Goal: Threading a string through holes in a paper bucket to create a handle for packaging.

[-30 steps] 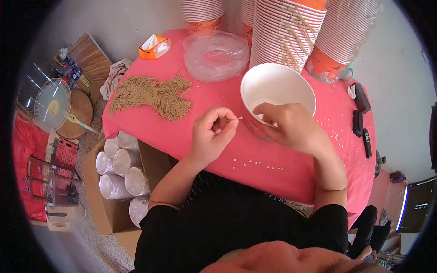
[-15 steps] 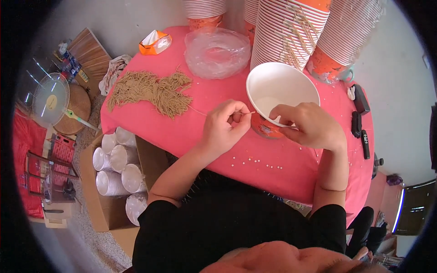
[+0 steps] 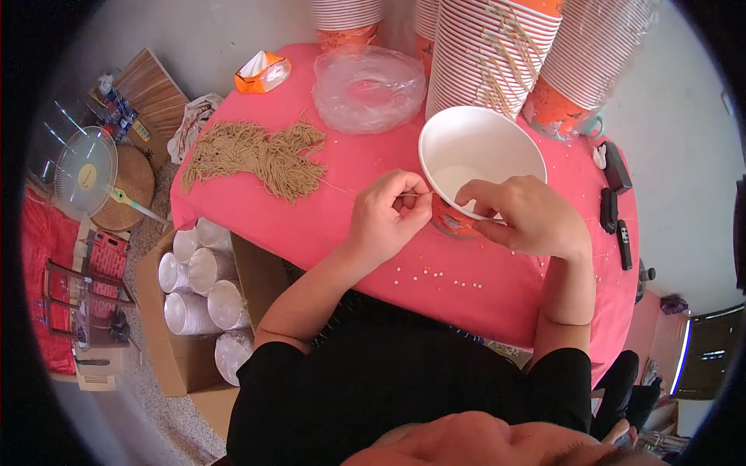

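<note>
Head | left fingers (image 3: 410, 182) pinch cord (image 3: 416, 194) crosswise, tip rightward | right fingers (image 3: 480, 191) clamp bucket (image 3: 486, 140), mouth up

Tablecloth (image 3: 373, 159): pink. Paper bucket (image 3: 474, 147): white inside, orange outside with dark print. Cord bundle (image 3: 264, 159): tan. Tissue pack (image 3: 263, 74): orange and white. Ribbed bucket stack (image 3: 458, 62): white-banded.

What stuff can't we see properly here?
All in the head view:
Part of the string: hidden inside the left hand.
Whether the right hand pinches anything: hidden by that hand.
Top of the tall cup stack: cut by the upper edge.
White dots: too small to identify.
</note>
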Tool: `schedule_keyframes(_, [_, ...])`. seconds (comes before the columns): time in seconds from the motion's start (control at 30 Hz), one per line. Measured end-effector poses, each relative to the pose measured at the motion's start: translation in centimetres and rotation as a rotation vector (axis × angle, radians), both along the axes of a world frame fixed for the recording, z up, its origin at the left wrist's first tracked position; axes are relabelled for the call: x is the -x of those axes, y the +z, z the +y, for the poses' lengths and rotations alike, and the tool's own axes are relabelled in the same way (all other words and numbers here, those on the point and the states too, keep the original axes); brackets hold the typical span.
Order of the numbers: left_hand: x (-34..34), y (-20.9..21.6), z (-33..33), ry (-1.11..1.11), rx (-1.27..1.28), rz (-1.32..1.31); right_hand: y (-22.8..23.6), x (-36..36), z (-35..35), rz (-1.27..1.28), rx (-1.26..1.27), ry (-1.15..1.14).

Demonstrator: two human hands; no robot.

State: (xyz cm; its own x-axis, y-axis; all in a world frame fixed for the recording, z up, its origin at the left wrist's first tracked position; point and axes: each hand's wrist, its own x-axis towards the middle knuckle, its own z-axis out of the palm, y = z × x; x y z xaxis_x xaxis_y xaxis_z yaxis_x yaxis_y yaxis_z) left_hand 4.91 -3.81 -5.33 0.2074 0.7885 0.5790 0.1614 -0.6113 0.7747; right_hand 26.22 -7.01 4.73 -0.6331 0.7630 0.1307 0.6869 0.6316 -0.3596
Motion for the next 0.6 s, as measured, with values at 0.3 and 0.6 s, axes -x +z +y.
schedule_keyframes(0.3, [0.09,-0.01,-0.41,-0.055,0.063,-0.006,0.53,0.29,-0.33,-0.008,0.061,-0.008])
schedule_keyframes(0.6, [-0.17,-0.01,-0.62,-0.06,0.087,-0.05,0.0,0.1,-0.08,0.004,0.027,0.057])
